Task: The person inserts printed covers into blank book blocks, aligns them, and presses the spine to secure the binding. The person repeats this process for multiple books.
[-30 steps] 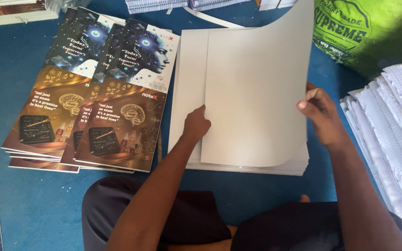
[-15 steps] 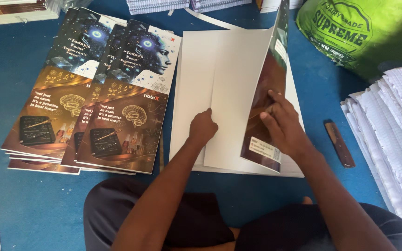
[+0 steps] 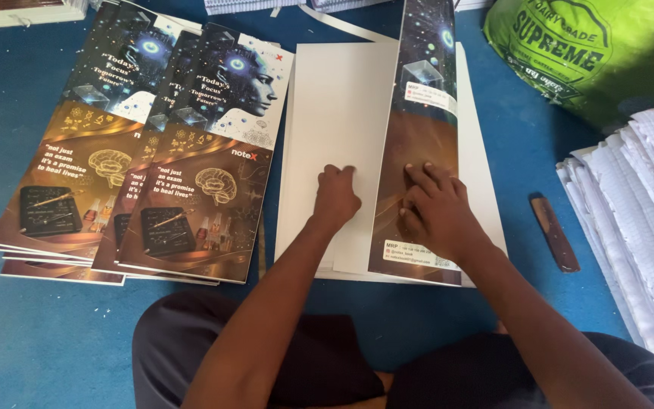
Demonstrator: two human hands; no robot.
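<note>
Your right hand [image 3: 437, 212] lies spread and flat on the printed side of a cover sheet [image 3: 418, 144] that you are folding over, fingers [image 3: 418, 176] pressing near the crease; it pinches nothing. Your left hand [image 3: 336, 198] is curled into a loose fist, knuckles down on the white inner side of that same sheet, and grips nothing either. The sheet sits on top of a stack [image 3: 486, 189] of white sheets on the blue floor [image 3: 54, 341], roughly mid-floor in front of your knees.

The fold looks only half settled, and the flap's far end seems to stand up off the stack. If you press from the near end alone, the crease may run crooked, so that the flap's edges do not meet the white half squarely. Your fist holds just one spot, so the sheet could pivot under it and skew on the stack, or drag the sheet beneath along with it.

To the left, the finished covers [image 3: 153, 167] lie fanned and overlapping just beside the stack; a sweep of your left elbow could scatter them. To the right, a small brown stick [image 3: 555, 233] lies on the floor near your forearm, and beyond it the ruled paper piles [image 3: 645, 212] by the right edge could slide if nudged.
</note>
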